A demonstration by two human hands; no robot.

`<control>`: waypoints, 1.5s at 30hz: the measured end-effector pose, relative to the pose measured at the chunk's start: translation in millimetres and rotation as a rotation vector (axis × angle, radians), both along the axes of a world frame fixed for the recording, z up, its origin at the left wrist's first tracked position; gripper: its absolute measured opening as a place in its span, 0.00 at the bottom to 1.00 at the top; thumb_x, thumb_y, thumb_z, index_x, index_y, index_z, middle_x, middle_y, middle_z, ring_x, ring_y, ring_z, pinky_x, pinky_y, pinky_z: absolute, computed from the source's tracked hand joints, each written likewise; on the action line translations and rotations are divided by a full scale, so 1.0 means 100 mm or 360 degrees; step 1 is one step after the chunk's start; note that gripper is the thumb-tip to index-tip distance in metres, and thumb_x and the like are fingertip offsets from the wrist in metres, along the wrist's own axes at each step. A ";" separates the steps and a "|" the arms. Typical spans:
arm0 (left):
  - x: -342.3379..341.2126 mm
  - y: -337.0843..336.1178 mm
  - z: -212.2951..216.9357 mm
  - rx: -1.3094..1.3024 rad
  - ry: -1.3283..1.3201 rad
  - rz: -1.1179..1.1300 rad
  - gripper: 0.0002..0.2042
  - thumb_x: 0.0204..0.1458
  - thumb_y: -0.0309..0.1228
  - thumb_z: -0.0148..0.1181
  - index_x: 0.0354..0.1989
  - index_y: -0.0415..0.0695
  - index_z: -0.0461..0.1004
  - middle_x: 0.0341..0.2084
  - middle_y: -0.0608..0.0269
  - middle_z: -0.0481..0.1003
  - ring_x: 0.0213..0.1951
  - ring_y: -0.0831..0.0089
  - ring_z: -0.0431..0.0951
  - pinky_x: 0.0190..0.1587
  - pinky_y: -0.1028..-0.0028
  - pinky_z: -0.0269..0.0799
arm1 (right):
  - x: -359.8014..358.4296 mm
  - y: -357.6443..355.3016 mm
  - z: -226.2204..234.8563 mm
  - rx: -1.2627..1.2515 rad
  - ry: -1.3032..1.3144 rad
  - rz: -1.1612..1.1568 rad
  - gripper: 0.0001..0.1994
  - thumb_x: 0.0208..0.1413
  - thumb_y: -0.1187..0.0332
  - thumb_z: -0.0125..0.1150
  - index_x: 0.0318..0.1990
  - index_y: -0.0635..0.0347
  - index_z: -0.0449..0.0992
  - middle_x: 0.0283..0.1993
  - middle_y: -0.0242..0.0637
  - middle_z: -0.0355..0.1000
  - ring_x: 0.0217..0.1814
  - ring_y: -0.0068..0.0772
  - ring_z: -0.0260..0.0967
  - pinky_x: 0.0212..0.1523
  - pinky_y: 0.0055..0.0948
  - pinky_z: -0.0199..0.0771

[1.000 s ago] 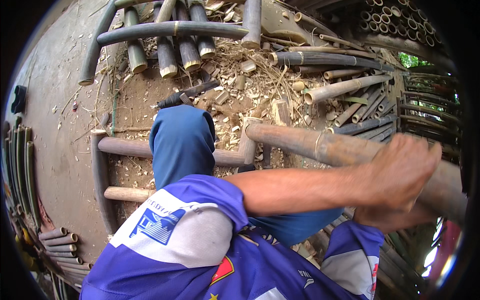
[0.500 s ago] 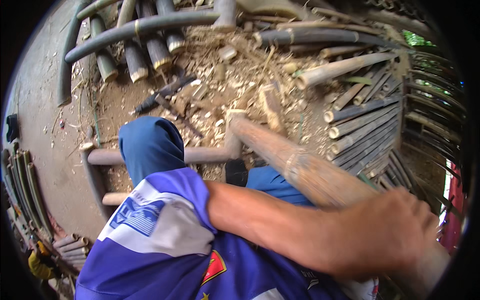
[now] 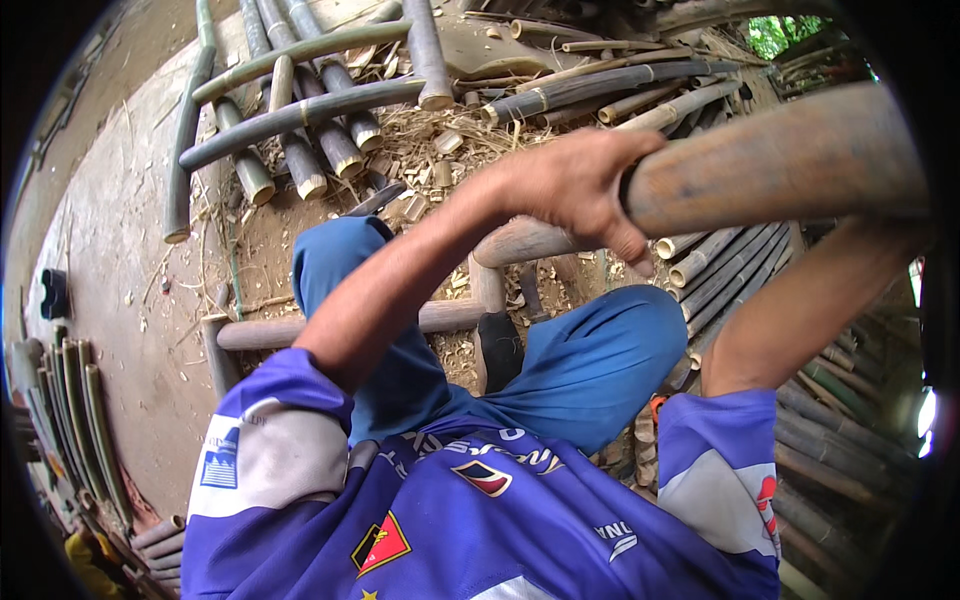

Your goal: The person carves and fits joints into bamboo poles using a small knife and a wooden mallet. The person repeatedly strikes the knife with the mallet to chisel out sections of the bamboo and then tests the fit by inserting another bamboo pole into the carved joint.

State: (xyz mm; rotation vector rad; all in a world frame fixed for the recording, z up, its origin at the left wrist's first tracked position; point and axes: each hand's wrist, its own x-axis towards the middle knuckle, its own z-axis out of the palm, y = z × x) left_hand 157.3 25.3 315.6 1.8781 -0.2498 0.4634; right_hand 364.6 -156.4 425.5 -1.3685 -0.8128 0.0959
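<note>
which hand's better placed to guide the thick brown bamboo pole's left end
Probably the left: the bare left hand is spread at that end of the thick brown bamboo pole, while the right hand is hidden behind it, farther right.

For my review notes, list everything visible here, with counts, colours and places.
Thick bamboo pole: 1, brown, upper right
Low frame: 1, brown, centre, partly hidden by a leg
Large frame: 1, grey-green, upper left
Cut lengths: several, dark with pale ends, behind its rails
Stacked poles: many, grey and tan, right
Green poles: several, dark green, lower left
Shavings: many, pale, top centre
Black object: 1, black, far left, unclear
Foliage: one patch, green, top right
Shirt: 1, purple and white, bottom
Trousers: 1 pair, blue, centre
Left hand: 1, bare, against the pole
Right forearm: 1, bare, right; right hand hidden
</note>
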 end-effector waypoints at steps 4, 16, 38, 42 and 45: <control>0.12 -0.48 -0.09 -0.0529 -0.0026 0.0437 0.38 0.31 0.31 0.79 0.57 0.38 0.70 0.43 0.55 0.79 0.47 0.61 0.80 0.53 0.64 0.77 | 0.05 -0.01 -0.11 0.0066 0.0084 0.0079 0.45 0.48 0.39 0.57 0.65 0.65 0.58 0.60 0.45 0.59 0.63 0.44 0.57 0.65 0.45 0.58; 0.03 -0.38 0.03 -0.0833 -0.0527 0.0677 0.35 0.37 0.30 0.63 0.61 0.34 0.71 0.55 0.48 0.75 0.55 0.54 0.78 0.60 0.53 0.76 | 0.72 -0.07 -0.86 0.0218 0.0408 0.0240 0.44 0.46 0.41 0.60 0.64 0.65 0.59 0.58 0.44 0.59 0.61 0.42 0.58 0.64 0.43 0.59; -0.05 -0.08 -0.23 -0.0292 0.0180 0.0248 0.67 0.22 0.41 0.89 0.75 0.35 0.52 0.70 0.47 0.62 0.72 0.57 0.59 0.73 0.58 0.51 | 0.27 0.38 -0.79 0.0123 0.0117 0.0592 0.42 0.43 0.45 0.65 0.61 0.65 0.61 0.55 0.40 0.60 0.57 0.39 0.59 0.62 0.39 0.60; 0.08 -0.33 -0.65 -0.0856 0.0198 0.0107 0.44 0.28 0.32 0.79 0.61 0.36 0.69 0.50 0.57 0.78 0.51 0.69 0.78 0.58 0.66 0.74 | -0.04 0.31 -0.80 -0.0064 0.0001 0.0586 0.42 0.42 0.46 0.66 0.61 0.65 0.61 0.54 0.40 0.60 0.57 0.38 0.59 0.62 0.39 0.60; 0.03 -0.59 -0.83 -0.0845 -0.0072 0.0330 0.32 0.27 0.28 0.75 0.49 0.38 0.74 0.39 0.55 0.81 0.41 0.66 0.82 0.45 0.65 0.79 | -0.43 0.12 -0.70 -0.0147 -0.0022 0.0399 0.42 0.42 0.46 0.67 0.61 0.65 0.61 0.53 0.39 0.60 0.56 0.38 0.59 0.62 0.38 0.60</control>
